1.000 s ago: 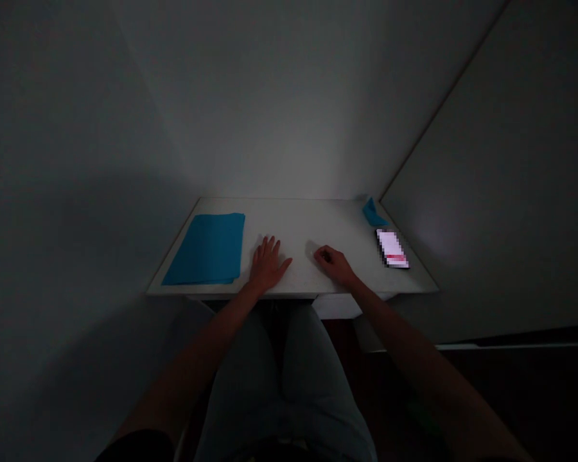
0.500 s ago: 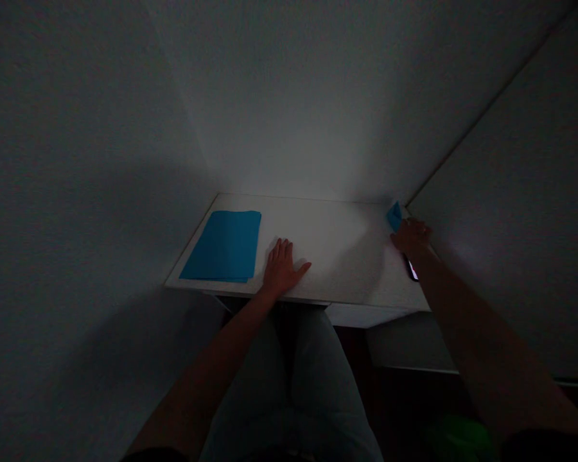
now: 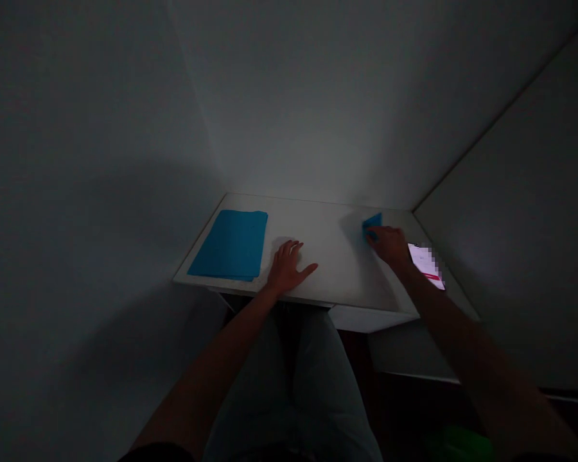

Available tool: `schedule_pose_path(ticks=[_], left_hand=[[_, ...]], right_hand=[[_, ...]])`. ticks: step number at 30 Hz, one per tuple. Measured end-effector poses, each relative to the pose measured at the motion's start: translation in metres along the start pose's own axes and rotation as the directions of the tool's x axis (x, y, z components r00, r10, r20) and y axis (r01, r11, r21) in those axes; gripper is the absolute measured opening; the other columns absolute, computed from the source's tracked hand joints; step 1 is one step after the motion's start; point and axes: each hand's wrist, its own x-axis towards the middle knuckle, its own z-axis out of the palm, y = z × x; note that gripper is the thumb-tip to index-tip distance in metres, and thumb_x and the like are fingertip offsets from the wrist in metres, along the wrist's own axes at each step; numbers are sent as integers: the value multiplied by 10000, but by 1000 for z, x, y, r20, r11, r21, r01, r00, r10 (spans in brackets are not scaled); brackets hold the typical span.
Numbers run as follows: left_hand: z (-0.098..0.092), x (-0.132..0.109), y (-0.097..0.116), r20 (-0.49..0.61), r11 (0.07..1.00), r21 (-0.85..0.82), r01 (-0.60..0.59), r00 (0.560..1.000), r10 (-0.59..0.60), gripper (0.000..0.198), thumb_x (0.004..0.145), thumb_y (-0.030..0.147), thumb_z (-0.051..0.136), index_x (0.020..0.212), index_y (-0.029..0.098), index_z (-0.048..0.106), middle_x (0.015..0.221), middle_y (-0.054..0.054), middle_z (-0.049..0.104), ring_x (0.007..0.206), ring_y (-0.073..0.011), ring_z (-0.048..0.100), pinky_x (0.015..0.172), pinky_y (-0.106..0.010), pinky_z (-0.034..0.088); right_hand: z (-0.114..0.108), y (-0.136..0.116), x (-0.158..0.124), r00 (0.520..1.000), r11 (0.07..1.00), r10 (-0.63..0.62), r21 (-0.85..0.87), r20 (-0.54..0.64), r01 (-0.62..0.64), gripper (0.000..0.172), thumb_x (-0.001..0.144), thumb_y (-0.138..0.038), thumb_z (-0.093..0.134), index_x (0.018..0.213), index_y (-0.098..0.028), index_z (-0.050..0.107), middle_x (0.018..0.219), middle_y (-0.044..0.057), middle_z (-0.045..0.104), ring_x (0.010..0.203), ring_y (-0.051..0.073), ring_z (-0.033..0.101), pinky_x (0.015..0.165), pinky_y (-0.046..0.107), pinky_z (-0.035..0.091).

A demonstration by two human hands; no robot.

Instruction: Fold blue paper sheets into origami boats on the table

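My left hand rests on the white desk with its fingers spread and nothing in it. Just left of it lies a small stack of blue paper sheets. My right hand is closed on a small folded blue paper over the right part of the desk. Its fingers cover part of the paper, and its exact folded shape is hard to make out. A phone with a lit screen lies to the right of my right wrist.
Grey-white walls enclose the desk at the back and on both sides. Below the front edge are my legs, and a green object sits low at the right in the dark.
My right hand has moved left from the far right corner, bringing the folded blue paper along. The phone is now uncovered. My left hand's fingers have lifted and curled slightly.
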Motion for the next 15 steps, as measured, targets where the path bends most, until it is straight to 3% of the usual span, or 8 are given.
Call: schedule_pose_path(ticks=[4,8,12,15], left_hand=[[-7,4,-2,-72,993,-111,28,997,-36,576,1042,574,572,1511,240,560,1403,-132,640,1343,-293,562,1194,-465,426],[-12,6,0,-89,973,-211,92,990,-113,526,1064,513,546,1495,212,575,1162,-98,722,1115,-253,660,1055,-403,499],[-13,5,3,-25,933,-311,180,980,-197,539,1074,507,530,1527,216,532,950,-36,745,847,-198,701,879,-339,526],[-12,5,1,-19,936,-287,205,975,-220,501,1050,477,583,1470,204,569,933,-37,755,859,-202,719,860,-326,525]], right_hand=[[11,-79,-50,981,956,-174,223,-86,189,267,979,-305,651,1210,-310,785,1152,97,816,1056,324,681,1007,480,400],[28,-141,-92,949,868,-293,383,-119,316,308,1010,-312,638,1299,-317,744,1148,89,811,1067,312,687,1052,496,379],[32,-171,-101,938,817,-328,465,-111,341,467,1008,-372,659,1465,-281,636,1098,100,802,1046,300,703,1053,485,394],[27,-177,-100,929,780,-357,515,-99,355,552,1000,-408,654,1528,-268,578,1076,100,797,1035,304,710,1019,468,431]])
